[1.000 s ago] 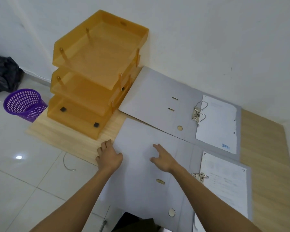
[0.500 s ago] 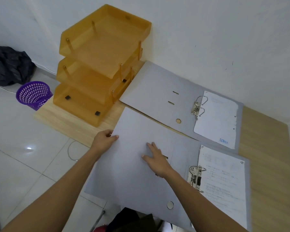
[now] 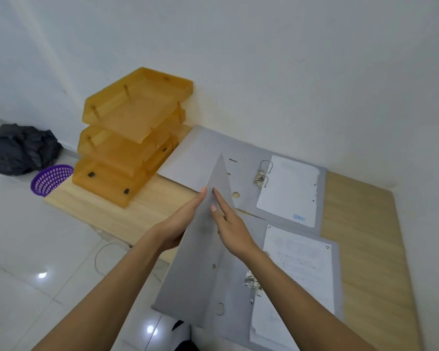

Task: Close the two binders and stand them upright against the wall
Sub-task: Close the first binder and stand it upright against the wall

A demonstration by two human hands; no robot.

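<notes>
Two grey lever-arch binders lie on a low wooden board [image 3: 365, 239]. The far binder [image 3: 195, 158] lies open flat by the wall, its metal rings [image 3: 262, 173] up and a white sheet [image 3: 289, 188] on the right half. The near binder [image 3: 200, 279] is partly closed: its left cover stands nearly upright on edge. My left hand [image 3: 180, 224] presses flat on the cover's outer side, and my right hand [image 3: 230, 219] rests flat on its inner side. Pages [image 3: 297, 264] lie on the near binder's right half.
An orange three-tier letter tray [image 3: 132, 138] stands at the board's left end against the white wall [image 3: 264, 72]. On the tiled floor to the left are a purple basket [image 3: 51, 179] and a black bag [image 3: 20, 148]. A thin wire loop [image 3: 99, 257] lies on the floor.
The near binder's left cover has swung up from lying flat to nearly vertical. My left hand moved from its edge to beneath it, and my right hand rose with the cover.
</notes>
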